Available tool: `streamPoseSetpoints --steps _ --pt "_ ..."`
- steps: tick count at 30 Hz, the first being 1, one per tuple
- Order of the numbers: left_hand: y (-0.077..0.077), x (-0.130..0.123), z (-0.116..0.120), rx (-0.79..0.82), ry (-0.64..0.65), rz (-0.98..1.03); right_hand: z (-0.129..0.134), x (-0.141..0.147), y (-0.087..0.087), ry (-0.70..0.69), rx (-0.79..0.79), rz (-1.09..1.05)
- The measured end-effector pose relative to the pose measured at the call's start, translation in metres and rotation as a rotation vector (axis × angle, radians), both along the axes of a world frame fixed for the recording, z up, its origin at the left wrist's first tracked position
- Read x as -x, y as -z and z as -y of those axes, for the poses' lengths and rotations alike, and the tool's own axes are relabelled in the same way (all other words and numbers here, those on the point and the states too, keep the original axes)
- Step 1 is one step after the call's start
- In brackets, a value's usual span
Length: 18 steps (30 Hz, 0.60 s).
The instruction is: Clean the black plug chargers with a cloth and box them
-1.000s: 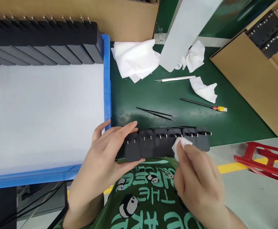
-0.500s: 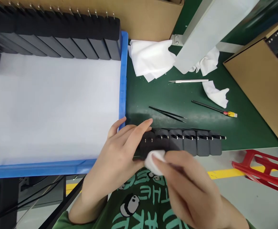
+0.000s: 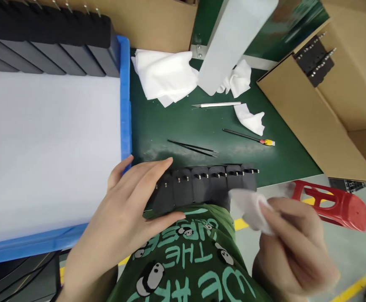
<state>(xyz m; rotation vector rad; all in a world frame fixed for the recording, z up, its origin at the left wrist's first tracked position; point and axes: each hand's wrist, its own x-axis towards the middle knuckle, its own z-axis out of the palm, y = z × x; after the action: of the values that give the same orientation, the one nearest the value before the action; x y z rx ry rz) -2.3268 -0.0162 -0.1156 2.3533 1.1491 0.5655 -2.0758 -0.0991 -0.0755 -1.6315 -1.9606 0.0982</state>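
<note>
A row of several black power adapters (image 3: 201, 188) with metal prongs lies along the bench's near edge. My left hand (image 3: 129, 205) is at the row's left end, thumb and fingers spread to either side of the end adapter; whether they touch it is hard to tell. Off the right end of the row, my right hand (image 3: 292, 243) pinches a white cloth (image 3: 248, 207). Both the hand and the cloth are slightly blurred. Beyond the row, black tweezers (image 3: 192, 147) rest on the green bench.
At left is a blue-edged tray (image 3: 125, 105) with more black adapters (image 3: 76, 46) along its back. White cloths (image 3: 167, 75), a craft knife (image 3: 217, 105) and a USB-tipped black stick (image 3: 245, 136) lie farther back. At right are a cardboard box (image 3: 299, 113) and a red stool (image 3: 336, 205).
My right hand has carried the white cloth away from the left end of the row, to the right. My left hand's thumb and fingers are wider apart. The view has swung right.
</note>
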Motion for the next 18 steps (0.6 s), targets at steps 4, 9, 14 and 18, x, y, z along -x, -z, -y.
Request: streamPoseSetpoints --steps 4,9,14,18 --pt "-0.015 -0.027 0.0 -0.165 0.0 -0.066 0.0 -0.01 0.017 -0.028 0.018 -0.016" --pt "-0.026 -0.074 -0.005 -0.313 0.089 -0.172 -0.019 0.005 0.025 -0.076 0.028 0.185" --pt "-0.022 -0.086 -0.012 -0.296 0.128 -0.153 -0.019 0.0 0.023 -0.209 -0.022 0.193" --pt "-0.022 -0.084 -0.012 -0.272 0.122 -0.151 -0.019 -0.008 0.023 -0.226 0.016 0.186"
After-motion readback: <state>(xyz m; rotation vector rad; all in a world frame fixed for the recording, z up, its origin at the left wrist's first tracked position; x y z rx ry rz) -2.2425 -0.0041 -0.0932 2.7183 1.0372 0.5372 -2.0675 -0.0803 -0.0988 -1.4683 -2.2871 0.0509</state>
